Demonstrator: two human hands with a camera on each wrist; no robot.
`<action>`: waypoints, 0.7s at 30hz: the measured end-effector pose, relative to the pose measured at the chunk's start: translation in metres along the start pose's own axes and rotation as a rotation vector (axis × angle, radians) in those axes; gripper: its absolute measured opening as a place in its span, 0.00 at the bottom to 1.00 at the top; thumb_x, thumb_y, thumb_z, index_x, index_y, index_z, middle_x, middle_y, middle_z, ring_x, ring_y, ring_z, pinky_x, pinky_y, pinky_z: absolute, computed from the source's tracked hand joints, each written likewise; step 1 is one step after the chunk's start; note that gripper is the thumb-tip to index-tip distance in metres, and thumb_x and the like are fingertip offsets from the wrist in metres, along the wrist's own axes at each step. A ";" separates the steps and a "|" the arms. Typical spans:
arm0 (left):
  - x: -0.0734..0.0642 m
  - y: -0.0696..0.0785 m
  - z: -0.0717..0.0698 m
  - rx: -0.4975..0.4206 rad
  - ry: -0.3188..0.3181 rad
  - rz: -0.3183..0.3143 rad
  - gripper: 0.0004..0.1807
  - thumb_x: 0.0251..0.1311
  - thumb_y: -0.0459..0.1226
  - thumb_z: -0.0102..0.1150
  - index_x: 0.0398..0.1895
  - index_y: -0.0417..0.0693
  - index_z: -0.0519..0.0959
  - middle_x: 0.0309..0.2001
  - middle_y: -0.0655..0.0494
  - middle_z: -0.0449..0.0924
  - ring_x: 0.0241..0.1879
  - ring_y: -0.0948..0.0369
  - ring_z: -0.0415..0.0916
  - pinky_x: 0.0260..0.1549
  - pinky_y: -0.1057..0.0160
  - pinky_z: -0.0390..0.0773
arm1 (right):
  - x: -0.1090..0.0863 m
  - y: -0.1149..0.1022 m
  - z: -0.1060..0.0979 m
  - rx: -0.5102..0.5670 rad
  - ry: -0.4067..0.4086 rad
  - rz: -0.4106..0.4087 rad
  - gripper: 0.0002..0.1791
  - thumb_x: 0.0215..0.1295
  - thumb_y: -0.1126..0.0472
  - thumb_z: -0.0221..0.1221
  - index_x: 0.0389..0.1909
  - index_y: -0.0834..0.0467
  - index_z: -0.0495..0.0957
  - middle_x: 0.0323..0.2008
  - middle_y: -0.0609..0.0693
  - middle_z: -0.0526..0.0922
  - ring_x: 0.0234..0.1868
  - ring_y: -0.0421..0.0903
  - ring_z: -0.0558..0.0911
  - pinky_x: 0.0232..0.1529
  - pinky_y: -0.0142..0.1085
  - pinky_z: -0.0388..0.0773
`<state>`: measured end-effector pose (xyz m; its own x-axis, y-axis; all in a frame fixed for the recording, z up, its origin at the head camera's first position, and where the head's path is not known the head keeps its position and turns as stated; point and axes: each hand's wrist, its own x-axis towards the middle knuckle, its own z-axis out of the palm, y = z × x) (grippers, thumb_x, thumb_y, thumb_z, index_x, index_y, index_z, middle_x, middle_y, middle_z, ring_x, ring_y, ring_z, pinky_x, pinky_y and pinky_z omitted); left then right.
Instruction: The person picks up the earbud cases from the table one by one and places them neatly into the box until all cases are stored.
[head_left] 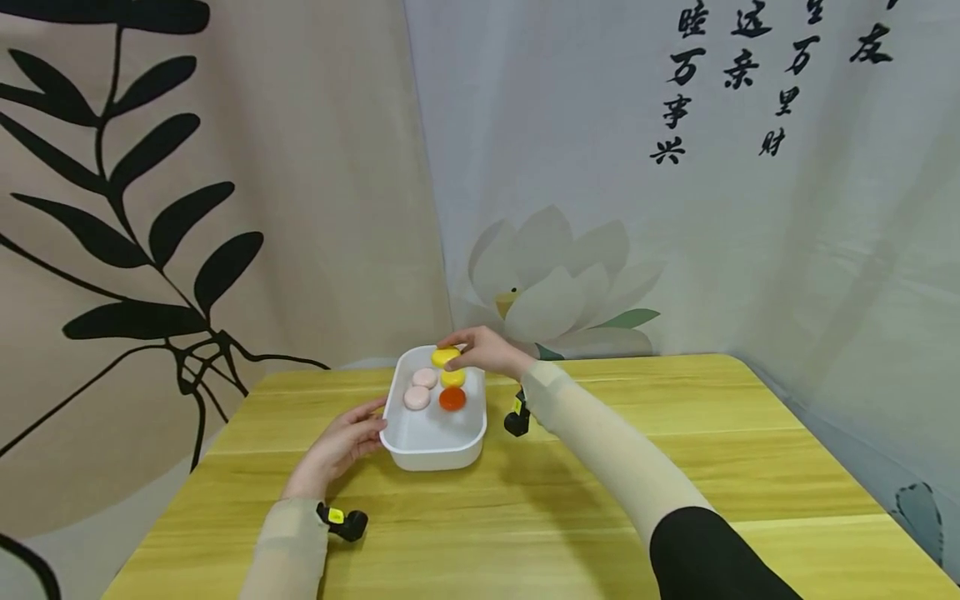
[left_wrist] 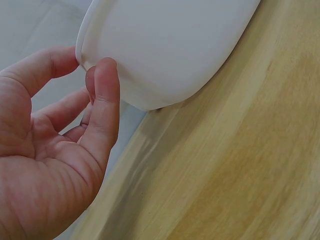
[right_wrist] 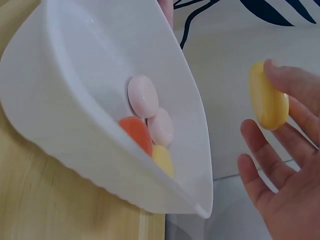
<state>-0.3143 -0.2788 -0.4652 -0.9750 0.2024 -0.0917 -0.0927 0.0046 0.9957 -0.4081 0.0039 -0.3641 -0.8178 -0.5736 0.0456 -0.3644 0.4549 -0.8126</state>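
Observation:
A white plastic box stands on the table with its open top up. On its floor lie two pale pink rounded pieces, an orange-red one and a yellow one. My right hand pinches another yellow rounded piece between thumb and fingers, near the box's far end. In the right wrist view this smooth, thick oval is apart from the box. My left hand rests its fingertips against the box's left side, with relaxed fingers.
The wooden table extends to both sides of the box and toward me. Behind its far edge hangs a cloth backdrop printed with dark leaves, a pale flower and black characters. A small black camera is strapped to each wrist.

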 end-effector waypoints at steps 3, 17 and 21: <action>0.000 0.001 0.000 -0.002 -0.002 0.002 0.34 0.67 0.32 0.54 0.73 0.36 0.54 0.48 0.41 0.74 0.37 0.59 0.78 0.41 0.63 0.80 | 0.002 -0.003 0.002 -0.021 0.003 -0.010 0.21 0.60 0.58 0.67 0.56 0.52 0.80 0.56 0.47 0.79 0.54 0.47 0.76 0.56 0.40 0.74; 0.000 0.002 0.000 -0.014 0.019 -0.006 0.32 0.68 0.30 0.51 0.73 0.36 0.56 0.52 0.34 0.71 0.39 0.55 0.79 0.41 0.63 0.81 | 0.015 -0.003 0.015 0.024 -0.022 -0.022 0.22 0.60 0.58 0.66 0.56 0.51 0.79 0.57 0.47 0.78 0.55 0.45 0.76 0.54 0.38 0.75; 0.000 0.001 -0.001 -0.012 0.015 -0.003 0.32 0.68 0.30 0.52 0.73 0.35 0.55 0.49 0.37 0.72 0.38 0.55 0.78 0.40 0.62 0.81 | 0.017 -0.004 0.016 0.017 -0.014 -0.018 0.22 0.60 0.57 0.67 0.56 0.51 0.79 0.56 0.46 0.78 0.54 0.45 0.76 0.54 0.37 0.75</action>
<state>-0.3145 -0.2798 -0.4639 -0.9776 0.1881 -0.0948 -0.0978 -0.0067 0.9952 -0.4132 -0.0186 -0.3699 -0.8046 -0.5915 0.0524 -0.3715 0.4326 -0.8215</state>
